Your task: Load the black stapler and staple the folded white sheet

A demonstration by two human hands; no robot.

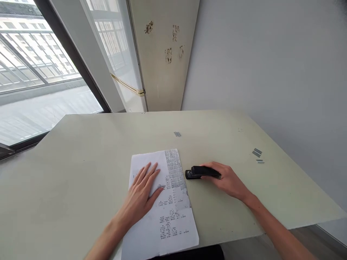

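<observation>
My left hand lies flat on a stack of printed paper, fingers stretched out over its blank upper part. Rows of staples cover the paper's upper right edge. Wrapped in the fingers of my right hand is a black stapler, just to the right of the paper and apart from it. Its front end points left toward the stapled edge. My palm hides the stapler's rear end.
The pale table holds small staple strips beyond the paper and more staple strips at the right. A refrigerator stands behind the table, a grey wall at the right, a window at the left.
</observation>
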